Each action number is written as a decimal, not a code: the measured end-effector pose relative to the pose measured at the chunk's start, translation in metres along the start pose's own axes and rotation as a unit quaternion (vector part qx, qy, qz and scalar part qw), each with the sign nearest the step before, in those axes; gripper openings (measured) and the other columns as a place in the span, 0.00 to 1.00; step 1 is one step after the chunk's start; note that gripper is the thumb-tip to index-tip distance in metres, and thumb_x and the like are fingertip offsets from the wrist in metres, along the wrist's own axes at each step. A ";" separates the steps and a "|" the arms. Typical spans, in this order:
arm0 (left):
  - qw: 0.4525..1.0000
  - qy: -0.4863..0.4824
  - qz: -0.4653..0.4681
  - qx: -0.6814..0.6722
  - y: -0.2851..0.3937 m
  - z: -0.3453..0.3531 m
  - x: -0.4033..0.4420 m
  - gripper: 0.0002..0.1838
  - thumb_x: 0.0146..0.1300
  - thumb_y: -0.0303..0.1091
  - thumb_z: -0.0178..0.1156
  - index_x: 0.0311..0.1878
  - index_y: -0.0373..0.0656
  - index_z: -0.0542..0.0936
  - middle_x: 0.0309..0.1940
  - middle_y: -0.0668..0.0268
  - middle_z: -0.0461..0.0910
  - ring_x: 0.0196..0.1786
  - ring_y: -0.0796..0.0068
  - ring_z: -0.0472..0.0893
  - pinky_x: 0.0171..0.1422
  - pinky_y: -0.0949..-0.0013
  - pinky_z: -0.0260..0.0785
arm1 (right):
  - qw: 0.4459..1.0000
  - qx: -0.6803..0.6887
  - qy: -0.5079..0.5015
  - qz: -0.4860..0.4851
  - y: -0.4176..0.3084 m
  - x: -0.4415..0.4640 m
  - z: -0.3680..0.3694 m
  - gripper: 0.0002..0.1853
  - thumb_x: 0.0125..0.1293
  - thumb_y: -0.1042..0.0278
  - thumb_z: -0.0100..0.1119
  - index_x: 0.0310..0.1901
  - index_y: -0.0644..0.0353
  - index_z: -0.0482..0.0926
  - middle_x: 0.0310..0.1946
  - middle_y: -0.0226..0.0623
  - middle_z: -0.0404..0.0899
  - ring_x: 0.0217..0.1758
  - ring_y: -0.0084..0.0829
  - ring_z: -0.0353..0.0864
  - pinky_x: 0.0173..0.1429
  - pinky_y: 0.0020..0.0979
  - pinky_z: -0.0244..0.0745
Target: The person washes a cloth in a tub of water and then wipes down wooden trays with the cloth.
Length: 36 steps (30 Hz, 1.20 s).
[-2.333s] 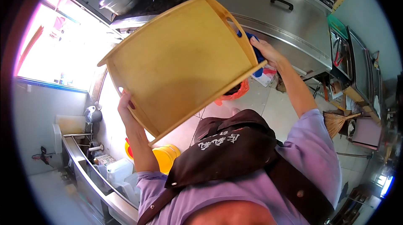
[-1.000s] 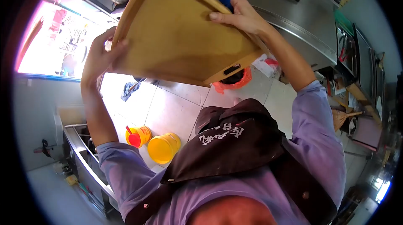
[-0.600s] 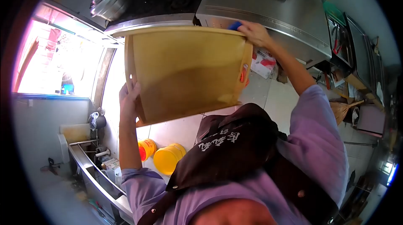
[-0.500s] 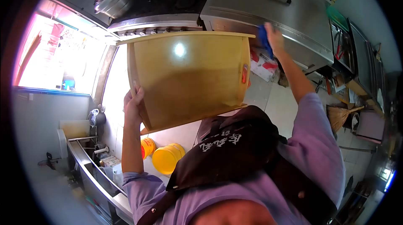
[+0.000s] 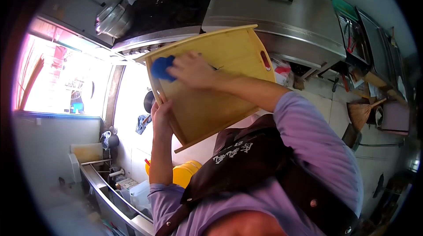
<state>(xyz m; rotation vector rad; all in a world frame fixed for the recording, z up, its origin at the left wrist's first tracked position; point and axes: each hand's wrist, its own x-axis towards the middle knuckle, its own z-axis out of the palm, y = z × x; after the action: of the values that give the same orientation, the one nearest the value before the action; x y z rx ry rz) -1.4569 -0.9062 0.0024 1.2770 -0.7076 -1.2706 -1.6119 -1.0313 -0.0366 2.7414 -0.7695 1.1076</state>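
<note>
A yellow wooden serving tray (image 5: 207, 110) with raised sides and a cut-out handle slot is held tilted in front of my apron. My left hand (image 5: 161, 115) is closed around its left side, thumb over the rim. My right hand (image 5: 194, 69) is closed on a blue cloth (image 5: 162, 68), which lies against the tray's inner face near the upper left corner. The right forearm crosses over the tray and hides part of it. My left fingers are partly hidden behind the tray's side.
A black stove (image 5: 169, 13) carries metal pots (image 5: 115, 16). Right of it stands a stainless steel appliance (image 5: 246, 5) with a black handle. Yellow buckets (image 5: 186, 172) stand on the floor, a straw broom (image 5: 360, 113) at the right. A metal-framed sink (image 5: 94, 178) is at the lower left.
My right hand has moved left with the blue cloth, from beyond the tray's right side onto its inner face. The tray has turned, its right side now higher.
</note>
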 end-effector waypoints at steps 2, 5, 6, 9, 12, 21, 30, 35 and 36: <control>0.999 0.008 0.022 -0.023 -0.002 -0.008 -0.009 0.15 0.56 0.24 0.53 0.48 0.33 0.74 0.39 0.60 0.79 0.40 0.71 0.81 0.47 0.69 0.75 | 0.996 -0.048 0.023 0.069 0.048 -0.029 0.013 0.16 0.53 0.69 0.57 0.46 0.53 0.76 0.42 0.36 0.73 0.48 0.37 0.74 0.55 0.46 0.62; 0.998 0.007 0.046 -0.049 0.003 -0.028 -0.017 0.17 0.54 0.23 0.53 0.49 0.33 0.74 0.39 0.61 0.80 0.40 0.71 0.81 0.48 0.69 0.75 | 0.973 -0.126 -0.011 0.190 0.113 -0.081 -0.008 0.14 0.52 0.70 0.57 0.43 0.54 0.77 0.38 0.36 0.74 0.47 0.37 0.74 0.50 0.45 0.63; 0.999 0.020 0.045 -0.023 0.002 -0.030 -0.022 0.17 0.54 0.23 0.53 0.49 0.33 0.74 0.39 0.61 0.80 0.40 0.71 0.81 0.48 0.69 0.74 | 0.958 -0.149 -0.050 0.240 0.124 -0.096 -0.004 0.13 0.52 0.70 0.57 0.42 0.55 0.77 0.38 0.37 0.75 0.46 0.37 0.75 0.49 0.45 0.64; 0.997 0.018 0.075 0.009 0.009 -0.028 -0.023 0.17 0.53 0.22 0.53 0.49 0.32 0.74 0.39 0.60 0.80 0.40 0.70 0.81 0.47 0.69 0.74 | 0.953 -0.174 -0.106 0.224 0.109 -0.107 0.002 0.11 0.54 0.69 0.54 0.39 0.57 0.78 0.39 0.39 0.77 0.44 0.40 0.76 0.51 0.47 0.64; 0.995 0.046 0.092 0.006 0.016 -0.022 -0.019 0.17 0.53 0.21 0.51 0.48 0.31 0.74 0.39 0.59 0.80 0.39 0.69 0.81 0.47 0.69 0.74 | 0.959 -0.088 -0.067 0.262 0.058 -0.118 0.008 0.09 0.51 0.67 0.57 0.34 0.57 0.78 0.32 0.37 0.76 0.37 0.40 0.76 0.44 0.44 0.64; 0.989 0.054 0.133 -0.042 0.016 -0.011 -0.013 0.18 0.51 0.21 0.51 0.48 0.31 0.74 0.38 0.59 0.78 0.40 0.69 0.80 0.47 0.68 0.74 | 0.984 0.104 0.092 -0.116 -0.046 -0.048 -0.002 0.17 0.51 0.66 0.60 0.44 0.59 0.77 0.32 0.40 0.76 0.38 0.40 0.77 0.48 0.42 0.69; 0.982 0.101 0.159 0.024 0.022 -0.043 -0.050 0.17 0.49 0.22 0.53 0.45 0.31 0.75 0.34 0.62 0.78 0.36 0.71 0.79 0.44 0.72 0.72 | 0.954 -0.134 -0.230 0.139 0.108 -0.052 -0.019 0.19 0.59 0.62 0.55 0.53 0.55 0.75 0.37 0.43 0.80 0.41 0.41 0.83 0.44 0.42 0.76; 0.981 0.104 0.166 0.012 0.028 -0.055 -0.056 0.18 0.48 0.20 0.51 0.46 0.31 0.74 0.35 0.63 0.78 0.37 0.72 0.78 0.45 0.72 0.72 | 0.933 -0.083 -0.298 0.185 0.038 -0.130 0.007 0.18 0.55 0.62 0.57 0.49 0.53 0.77 0.31 0.41 0.80 0.35 0.42 0.83 0.36 0.45 0.78; 0.980 0.093 0.174 0.013 0.027 -0.058 -0.053 0.19 0.48 0.19 0.50 0.46 0.31 0.74 0.35 0.63 0.78 0.37 0.72 0.78 0.46 0.72 0.71 | 0.923 -0.061 -0.303 0.228 0.026 -0.140 0.013 0.18 0.55 0.61 0.57 0.48 0.53 0.78 0.31 0.41 0.80 0.36 0.42 0.83 0.37 0.45 0.78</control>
<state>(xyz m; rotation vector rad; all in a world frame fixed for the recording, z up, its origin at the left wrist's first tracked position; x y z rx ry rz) -1.4081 -0.8443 0.0275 1.2122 -0.7756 -0.8489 -1.7017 -0.9980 -0.1433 2.8743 -1.5468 0.1875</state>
